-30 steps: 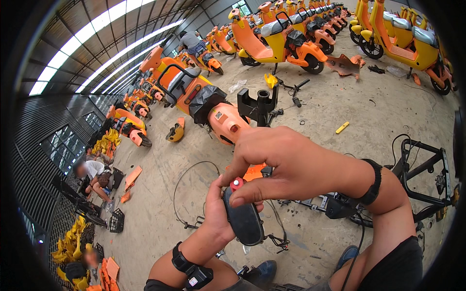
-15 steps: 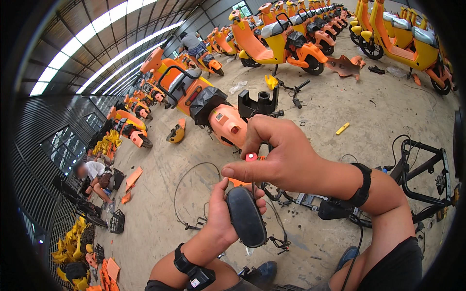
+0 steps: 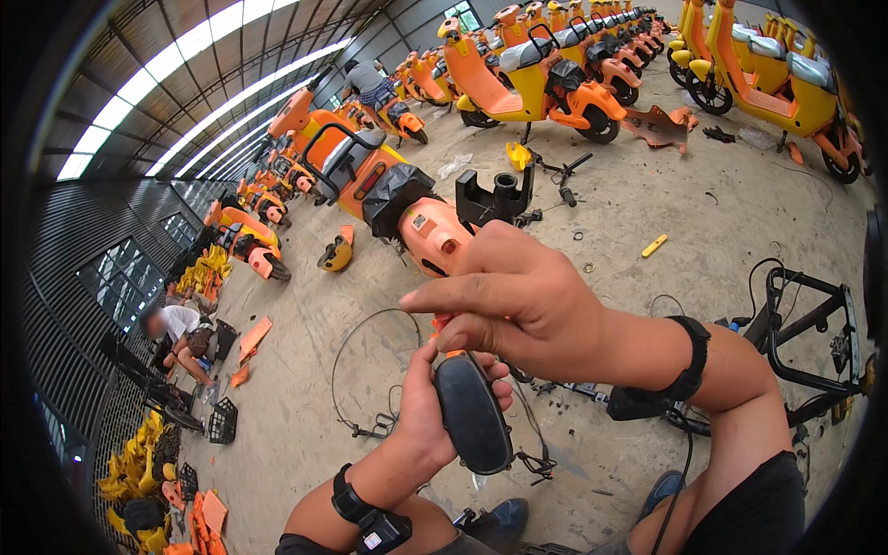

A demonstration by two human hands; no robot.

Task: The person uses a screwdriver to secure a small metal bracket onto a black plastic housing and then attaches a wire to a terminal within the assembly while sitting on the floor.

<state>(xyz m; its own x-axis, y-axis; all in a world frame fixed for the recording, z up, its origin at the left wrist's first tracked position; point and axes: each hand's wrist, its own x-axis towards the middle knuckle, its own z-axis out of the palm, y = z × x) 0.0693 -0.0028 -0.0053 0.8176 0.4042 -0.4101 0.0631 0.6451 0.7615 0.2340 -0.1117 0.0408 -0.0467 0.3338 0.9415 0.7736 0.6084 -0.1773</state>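
My left hand (image 3: 422,414) is wrapped round a long, rounded black housing (image 3: 475,416), thumb along its left side and fingertips on its right edge. An orange piece (image 3: 455,353) shows at the housing's top end. Above it, my right hand (image 3: 532,301) pinches a small red-orange handle (image 3: 438,324), apparently a screwdriver's, between thumb and bent fingers, with the index finger stretched to the left. The fingers hide most of the tool, and its tip cannot be seen.
An orange scooter (image 3: 435,236) stands just beyond my hands. A black metal frame (image 3: 809,338) is on the right; cables (image 3: 347,370) and a yellow-handled cutter (image 3: 654,245) lie on the concrete. One person (image 3: 185,324) crouches at left among yellow and orange panels; another (image 3: 365,83) is farther back.
My right hand has shifted slightly left and turned, its index finger now extended. The tool's red end, plain before, is mostly covered. The housing in my left hand has barely moved.
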